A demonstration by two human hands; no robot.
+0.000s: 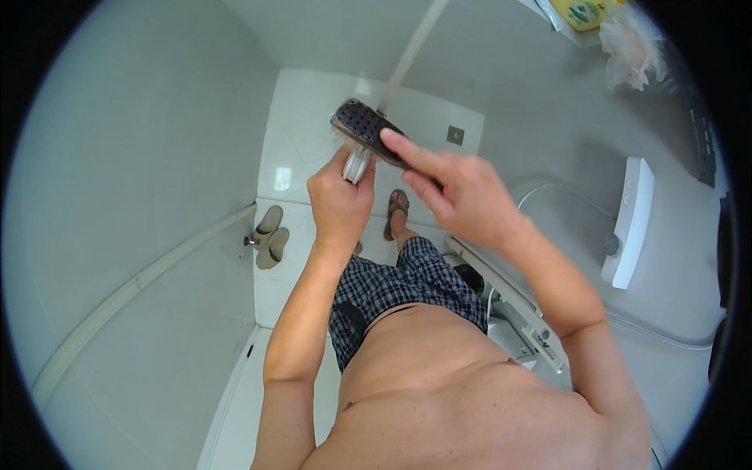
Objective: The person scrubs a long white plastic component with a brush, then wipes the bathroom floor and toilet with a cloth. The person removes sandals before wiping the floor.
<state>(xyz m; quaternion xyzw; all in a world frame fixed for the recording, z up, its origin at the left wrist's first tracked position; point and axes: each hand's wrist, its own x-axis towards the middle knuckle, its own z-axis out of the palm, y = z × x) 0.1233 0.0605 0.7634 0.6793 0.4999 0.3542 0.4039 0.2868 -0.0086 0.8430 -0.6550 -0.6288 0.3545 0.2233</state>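
Note:
My left hand (342,191) grips a small white plastic object (356,165) with ridged edges; its kind I cannot tell. Just above it, my right hand (464,188) holds a dark-backed brush (365,126) by its handle, the thumb or a finger laid along the back. Pale bristles on the brush's underside lie against or close over the white object. My fingers hide part of the white object, and its far end is under the brush.
Beige slippers (272,247) lie by the left wall near a door stopper (251,241). A floor drain (455,135) is ahead. On the right are a white wall-mounted unit (628,223) with a cable, a shelf with a yellow container (581,12), and a mesh bath puff (631,50).

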